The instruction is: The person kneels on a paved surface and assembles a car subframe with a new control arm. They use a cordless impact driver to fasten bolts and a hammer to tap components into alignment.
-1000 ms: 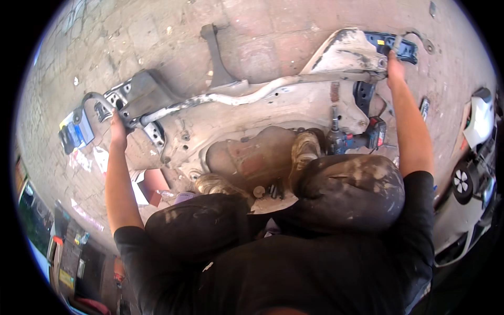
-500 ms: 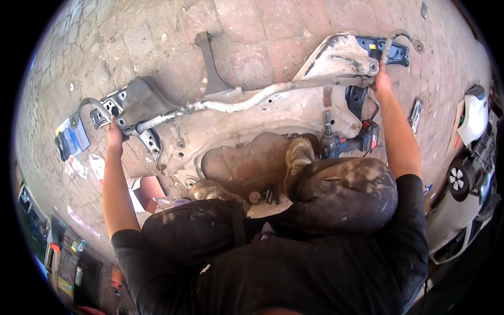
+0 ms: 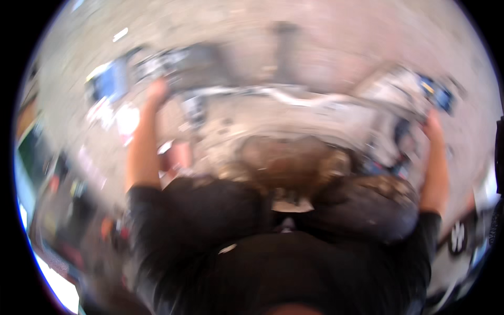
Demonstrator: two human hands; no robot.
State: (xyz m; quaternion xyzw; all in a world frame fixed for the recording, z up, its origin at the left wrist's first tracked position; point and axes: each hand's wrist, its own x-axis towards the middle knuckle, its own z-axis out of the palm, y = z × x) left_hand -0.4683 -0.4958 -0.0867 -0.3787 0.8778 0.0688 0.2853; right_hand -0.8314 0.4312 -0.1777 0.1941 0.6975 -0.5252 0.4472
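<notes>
A large, pale, dirty car subframe [image 3: 325,116] lies across the paving in front of my bent knees. Along its far side runs a bent anti-roll bar [image 3: 299,98]. My left hand [image 3: 157,90] is closed at the bar's left end, and my right hand [image 3: 432,125] at its right end; motion smears the fingers of both. Dark brackets [image 3: 195,109] flank the subframe's ends. From the far edge a dark arm [image 3: 285,50] sticks out. A cordless power tool [image 3: 401,169], badly blurred, lies by my right knee.
A blue packet [image 3: 109,81] and scraps of clear plastic lie on the paving at left. Closer to my left knee is an open reddish box [image 3: 177,155]. A car wheel [image 3: 458,237] shows at the lower right, and blurred clutter fills the lower left.
The whole view has swung and blurred; the subframe, both hands and the floor items now appear farther right. Both hands keep about the same places at the bar's ends.
</notes>
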